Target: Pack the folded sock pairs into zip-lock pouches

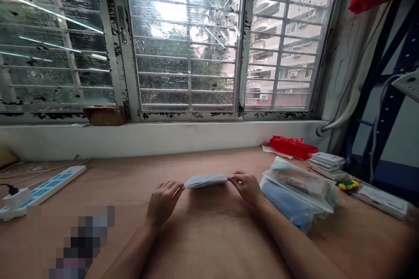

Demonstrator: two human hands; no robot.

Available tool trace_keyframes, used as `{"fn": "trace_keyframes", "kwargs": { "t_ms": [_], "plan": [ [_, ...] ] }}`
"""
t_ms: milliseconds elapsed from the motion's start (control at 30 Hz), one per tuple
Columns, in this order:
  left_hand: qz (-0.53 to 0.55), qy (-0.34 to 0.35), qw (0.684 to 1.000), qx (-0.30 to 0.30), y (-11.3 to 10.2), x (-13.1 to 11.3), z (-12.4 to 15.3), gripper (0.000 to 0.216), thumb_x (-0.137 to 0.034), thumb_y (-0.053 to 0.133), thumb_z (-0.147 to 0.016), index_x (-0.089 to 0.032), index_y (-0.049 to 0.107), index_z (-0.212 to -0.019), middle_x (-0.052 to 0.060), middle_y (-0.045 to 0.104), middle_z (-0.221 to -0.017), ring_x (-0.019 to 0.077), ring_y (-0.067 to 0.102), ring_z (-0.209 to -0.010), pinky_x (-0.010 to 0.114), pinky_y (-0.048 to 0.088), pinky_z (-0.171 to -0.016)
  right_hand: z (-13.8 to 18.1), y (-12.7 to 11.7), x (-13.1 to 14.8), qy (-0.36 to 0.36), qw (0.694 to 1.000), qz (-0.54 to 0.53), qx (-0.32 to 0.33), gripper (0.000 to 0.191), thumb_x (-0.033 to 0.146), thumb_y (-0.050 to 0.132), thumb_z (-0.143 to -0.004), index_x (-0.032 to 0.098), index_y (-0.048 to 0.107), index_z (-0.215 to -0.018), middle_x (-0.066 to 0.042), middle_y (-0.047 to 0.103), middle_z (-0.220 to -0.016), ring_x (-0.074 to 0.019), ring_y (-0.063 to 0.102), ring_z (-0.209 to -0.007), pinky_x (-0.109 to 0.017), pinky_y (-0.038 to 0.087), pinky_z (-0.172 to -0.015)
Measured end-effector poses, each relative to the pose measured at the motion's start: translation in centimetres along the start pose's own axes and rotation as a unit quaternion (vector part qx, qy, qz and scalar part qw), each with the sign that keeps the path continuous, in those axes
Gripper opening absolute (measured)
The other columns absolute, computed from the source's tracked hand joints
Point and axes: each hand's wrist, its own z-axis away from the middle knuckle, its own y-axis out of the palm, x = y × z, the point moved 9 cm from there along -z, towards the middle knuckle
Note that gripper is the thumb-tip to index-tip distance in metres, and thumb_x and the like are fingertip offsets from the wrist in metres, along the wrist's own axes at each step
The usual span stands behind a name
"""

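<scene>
One flat, pale piece [207, 180] is just above the brown table [212, 244]. Fingertips of the left hand [163, 200] pinch its left end; the right hand [248, 188] pinches its right end.

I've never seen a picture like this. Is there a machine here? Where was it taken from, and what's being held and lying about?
There's no machine: these are a person's bare hands, seen by a camera worn on that person's head, looking forward and down. The left hand and right hand pinch opposite ends of a pale, flat item; exactly what it is, I can't tell.

On the brown tabletop, a white power strip lies to the left. To the right are plastic-wrapped packages, a red plastic bag and a stack of flat boxes. The lower-left patch is pixelated, so what's there is hidden. Beyond the table are barred windows.
</scene>
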Motion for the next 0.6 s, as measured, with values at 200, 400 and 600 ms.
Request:
{"fn": "trace_keyframes", "kwargs": {
  "t_ms": [200,400,600],
  "plan": [
    [0.025,-0.018,0.999,0.009,0.2,-0.4,0.2,0.024,-0.031,0.046,-0.097,-0.022,0.067,-0.089,0.004,0.072,-0.090,0.0211,0.067,-0.082,0.032,0.049,-0.072,0.2,-0.9,2.4,-0.041,0.996,0.040,-0.062,0.027,0.027,0.070,-0.081,0.022,0.068,-0.108,-0.009,0.065,-0.107,-0.0259,0.061,-0.099,-0.039,0.049,-0.087],
    [0.044,-0.004,0.999,0.007,0.4,-1.5,0.3,0.025,-0.031,0.045,-0.098,-0.023,0.067,-0.089,0.003,0.072,-0.089,0.0192,0.066,-0.081,0.030,0.048,-0.072,1.1,2.4,7.8,-0.180,0.980,0.078,0.033,0.010,0.019,0.060,-0.089,0.023,0.069,-0.090,-0.005,0.069,-0.092,-0.0233,0.057,-0.093,-0.037,0.048,-0.085],
    [0.052,0.009,0.999,-0.007,0.3,-1.9,0.3,0.021,-0.030,0.048,-0.098,-0.022,0.066,-0.090,0.003,0.071,-0.090,0.0186,0.065,-0.081,0.030,0.047,-0.072,1.3,3.2,9.3,-0.144,0.974,0.140,0.106,0.021,0.028,0.050,-0.096,0.020,0.069,-0.094,-0.008,0.072,-0.095,-0.0267,0.058,-0.097,-0.041,0.047,-0.088]
  ]
}}
